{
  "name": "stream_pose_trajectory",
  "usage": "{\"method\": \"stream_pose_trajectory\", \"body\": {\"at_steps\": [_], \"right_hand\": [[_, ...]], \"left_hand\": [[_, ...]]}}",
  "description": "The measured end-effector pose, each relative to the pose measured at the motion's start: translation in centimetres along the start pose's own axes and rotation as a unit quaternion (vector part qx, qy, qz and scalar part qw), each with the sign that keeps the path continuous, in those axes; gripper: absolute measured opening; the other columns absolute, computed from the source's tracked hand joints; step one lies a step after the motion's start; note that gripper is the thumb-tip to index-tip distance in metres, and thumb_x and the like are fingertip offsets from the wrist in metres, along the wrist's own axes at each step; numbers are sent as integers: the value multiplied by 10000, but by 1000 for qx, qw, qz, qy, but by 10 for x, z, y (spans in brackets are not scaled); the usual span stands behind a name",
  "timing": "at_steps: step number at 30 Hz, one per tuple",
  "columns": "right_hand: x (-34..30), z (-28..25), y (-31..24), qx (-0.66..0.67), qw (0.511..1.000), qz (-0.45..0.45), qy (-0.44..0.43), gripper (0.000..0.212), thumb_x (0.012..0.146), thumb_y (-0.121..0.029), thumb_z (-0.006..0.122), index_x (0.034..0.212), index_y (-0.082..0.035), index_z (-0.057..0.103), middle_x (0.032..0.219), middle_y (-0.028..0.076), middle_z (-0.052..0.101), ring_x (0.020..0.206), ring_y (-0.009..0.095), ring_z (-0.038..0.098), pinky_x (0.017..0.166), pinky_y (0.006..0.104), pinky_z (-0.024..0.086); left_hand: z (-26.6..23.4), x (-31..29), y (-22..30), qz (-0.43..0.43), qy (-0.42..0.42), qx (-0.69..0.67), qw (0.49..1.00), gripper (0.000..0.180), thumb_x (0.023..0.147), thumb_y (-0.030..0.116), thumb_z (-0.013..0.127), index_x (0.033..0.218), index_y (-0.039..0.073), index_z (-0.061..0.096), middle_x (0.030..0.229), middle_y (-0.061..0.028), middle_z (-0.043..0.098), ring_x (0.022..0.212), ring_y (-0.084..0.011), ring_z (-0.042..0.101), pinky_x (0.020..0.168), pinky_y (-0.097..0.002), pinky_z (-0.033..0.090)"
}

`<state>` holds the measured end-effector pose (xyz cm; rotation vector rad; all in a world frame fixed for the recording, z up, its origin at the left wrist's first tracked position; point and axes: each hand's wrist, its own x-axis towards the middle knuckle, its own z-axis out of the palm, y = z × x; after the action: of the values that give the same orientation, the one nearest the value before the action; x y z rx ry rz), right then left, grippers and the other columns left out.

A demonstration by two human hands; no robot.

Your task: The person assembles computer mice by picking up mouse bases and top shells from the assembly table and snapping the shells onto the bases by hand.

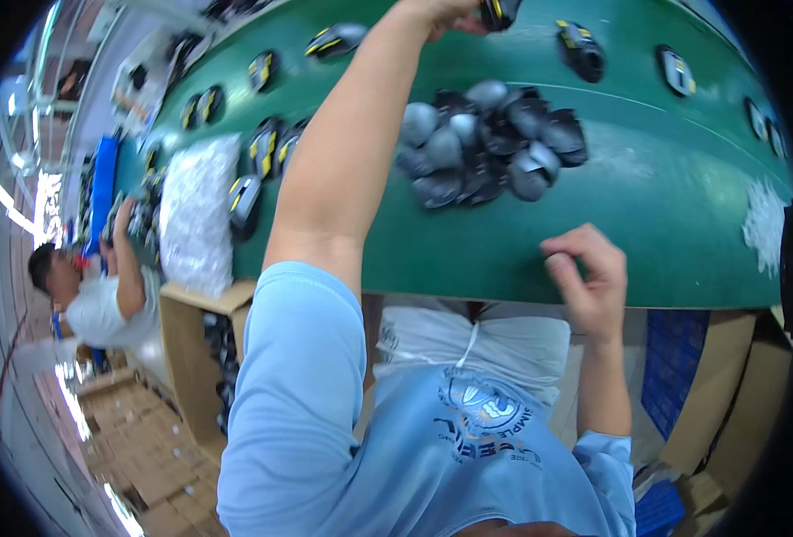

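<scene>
– Left hand point(448, 16)?
– Top edge, just right of centre, fingers at a black device with yellow marks point(500, 12). Partly cut off by the frame; can't tell if they're pinching it.
– Right hand point(594, 276)?
– Right of centre, over the green table point(468, 255), near its front edge. Fingers curled in, thumb close to index; can't tell if pinching anything small.
– Between them?
– Pile of dark rounded shells point(504, 139), upper middle.
– Left side?
– Clear plastic bag point(197, 210), similar devices point(265, 150) beside it; co-worker point(105, 309) far left.
</scene>
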<state>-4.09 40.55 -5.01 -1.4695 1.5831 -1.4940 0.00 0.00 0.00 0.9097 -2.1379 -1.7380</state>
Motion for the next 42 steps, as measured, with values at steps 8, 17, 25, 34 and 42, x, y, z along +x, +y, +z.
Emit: {"method": "stream_pose_trajectory", "body": {"at_steps": [8,17,25,34,42], "right_hand": [[44,76,-36,33,983,-122,-134,112,868,-60,771,960,3,768,850,102,723,777,215,654,692,340,501],[19,80,-51,-2,982,-93,-164,123,858,-85,774,959,-15,781,823,104,721,763,236,660,720,351,500],[-10,34,-17,25,992,-57,-109,94,901,-124,790,961,-52,790,886,84,763,842,255,707,767,380,556],[-48,-239,84,-433,809,76,389,200,964,-247,730,1023,-69,798,955,143,759,874,299,726,776,395,560],[-54,-322,114,-590,695,248,326,218,921,-324,755,1095,-200,800,1064,108,721,1046,327,699,893,471,572]], "left_hand": [[-3,-356,-28,186,257,-172,933,493,900,200,752,1314,-26,608,1150,-93,683,1020,-178,686,925,-364,577],[103,-357,-120,173,282,338,881,637,733,255,866,1284,16,655,1209,-185,687,1141,-382,629,1036,-490,471],[86,-350,-133,170,266,362,877,591,789,150,837,1325,-5,642,1216,-177,671,1161,-370,567,1042,-467,449],[132,-327,-111,265,146,299,905,682,710,64,816,1358,0,613,1260,-162,670,1129,-354,583,1005,-444,489],[134,-321,-108,255,144,310,904,664,682,95,829,1311,0,636,1253,-162,690,1096,-376,589,986,-469,492]]}}
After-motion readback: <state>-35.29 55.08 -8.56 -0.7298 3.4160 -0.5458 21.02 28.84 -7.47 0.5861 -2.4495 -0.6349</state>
